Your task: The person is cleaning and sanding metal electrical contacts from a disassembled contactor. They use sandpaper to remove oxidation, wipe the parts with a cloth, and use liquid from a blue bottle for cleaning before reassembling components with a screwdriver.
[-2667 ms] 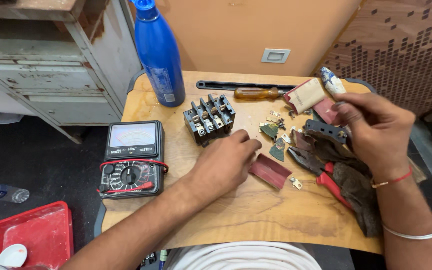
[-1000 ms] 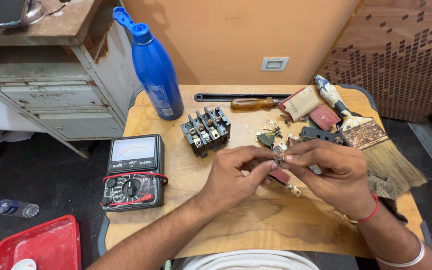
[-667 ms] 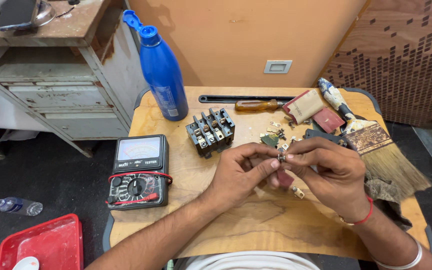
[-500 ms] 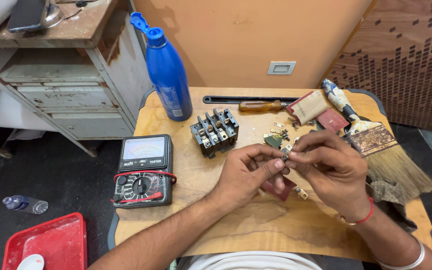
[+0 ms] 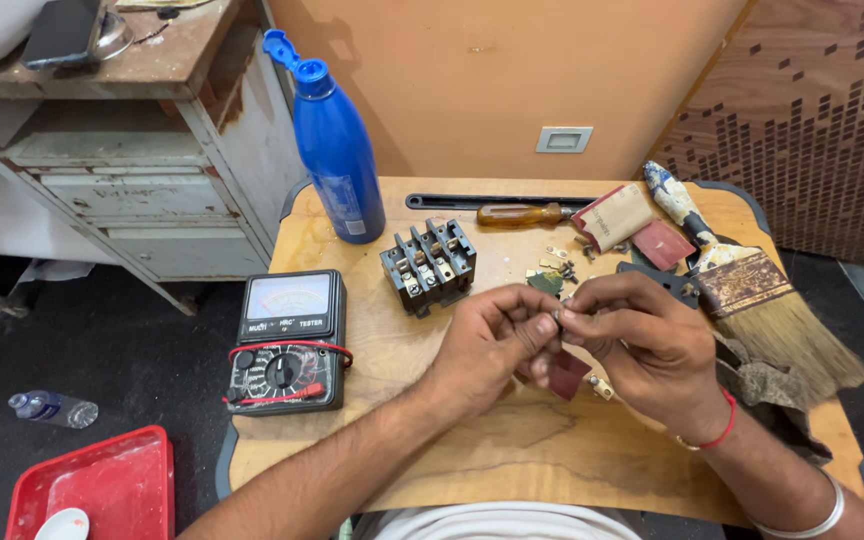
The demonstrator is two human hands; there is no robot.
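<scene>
My left hand (image 5: 493, 345) and my right hand (image 5: 642, 338) meet over the middle of a small wooden table (image 5: 452, 450). Their fingertips pinch one tiny metal part (image 5: 558, 317) between them; its shape is too small to tell. Under the hands lies a dark red piece of sandpaper (image 5: 568, 375), partly hidden. A black contactor block (image 5: 429, 265) with screw terminals stands just behind my left hand. Several small loose metal parts (image 5: 555, 270) lie behind the hands.
A black analog multimeter (image 5: 288, 342) lies at the table's left. A blue bottle (image 5: 334, 145), a screwdriver (image 5: 522, 213), a paintbrush (image 5: 752, 290), sandpaper pieces (image 5: 614, 216) and a rag (image 5: 767, 385) sit at back and right. A red tray (image 5: 92, 485) and metal cabinet (image 5: 122, 180) stand left.
My right hand has left the pile at the right and come to the middle. Both hands now pinch a small part together. The view has shifted slightly.
</scene>
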